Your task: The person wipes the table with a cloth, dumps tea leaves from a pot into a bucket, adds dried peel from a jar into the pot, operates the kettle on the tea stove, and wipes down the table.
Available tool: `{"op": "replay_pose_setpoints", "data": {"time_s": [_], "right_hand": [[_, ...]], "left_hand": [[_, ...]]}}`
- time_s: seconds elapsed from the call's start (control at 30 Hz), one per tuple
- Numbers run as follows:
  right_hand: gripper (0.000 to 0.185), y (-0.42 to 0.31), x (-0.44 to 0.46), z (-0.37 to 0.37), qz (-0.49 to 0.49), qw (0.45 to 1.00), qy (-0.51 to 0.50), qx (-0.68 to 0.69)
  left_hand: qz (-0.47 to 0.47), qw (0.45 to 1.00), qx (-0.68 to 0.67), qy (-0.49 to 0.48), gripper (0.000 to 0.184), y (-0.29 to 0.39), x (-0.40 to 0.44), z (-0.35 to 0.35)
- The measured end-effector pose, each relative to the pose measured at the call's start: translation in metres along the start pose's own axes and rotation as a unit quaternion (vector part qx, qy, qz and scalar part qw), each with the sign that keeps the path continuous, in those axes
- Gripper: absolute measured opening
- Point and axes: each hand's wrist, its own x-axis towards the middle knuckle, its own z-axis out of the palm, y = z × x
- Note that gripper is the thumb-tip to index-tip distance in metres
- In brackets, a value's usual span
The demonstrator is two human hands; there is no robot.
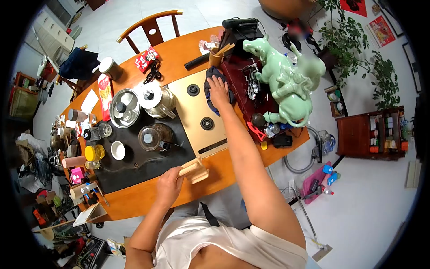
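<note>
Near the table's front edge, my left hand (169, 184) is closed around the handle of a beige, scoop-shaped tool (196, 171); its exact kind is unclear. My right arm reaches across the table. The fingers of my right hand (218, 92) are spread flat over a dark bunched cloth (210, 101), which lies on the right edge of the gold tea-stove panel (186, 105). Two round black burners (207, 123) are set into that panel. Just right of the cloth is a dark red tray (239, 92).
A green ceramic ox figurine (286, 80) stands on the right. Left of the panel are a steel kettle (154, 101), a glass teapot (154, 136), a steel pot (125, 110) and a white cup (118, 150). Several jars, including a yellow-lidded one (93, 153), line the left end.
</note>
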Motion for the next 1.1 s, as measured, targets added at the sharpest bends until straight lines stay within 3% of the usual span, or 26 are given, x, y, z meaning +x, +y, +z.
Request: {"op": "replay_pose_setpoints", "data": {"time_s": [0.1,0.3,0.47,0.6,0.87,1.1], "right_hand": [[0.051,0.008,-0.007,-0.007,-0.022,1.000,-0.004,-0.009],[0.057,-0.002,-0.124,-0.018,0.063,0.994,0.070,-0.048],[0.057,-0.010,-0.236,-0.041,0.082,0.996,-0.003,-0.019],[0.058,-0.013,-0.237,-0.037,0.089,0.996,0.009,-0.023],[0.052,-0.008,-0.112,-0.019,0.069,0.997,0.033,-0.020],[0.055,-0.016,-0.171,-0.036,0.074,0.997,-0.011,-0.025]], "left_hand": [[0.016,1.000,0.001,0.025,0.023,0.008,0.024,0.012],[-0.007,0.996,0.018,0.089,0.013,0.009,0.088,0.035],[-0.042,0.994,0.034,0.100,0.012,-0.005,0.132,0.051],[-0.035,0.995,0.034,0.083,0.013,-0.014,0.149,0.059],[-0.023,0.998,0.055,0.036,0.013,-0.010,0.171,0.067],[-0.031,0.996,0.078,-0.020,0.012,-0.019,0.169,0.075]]}}
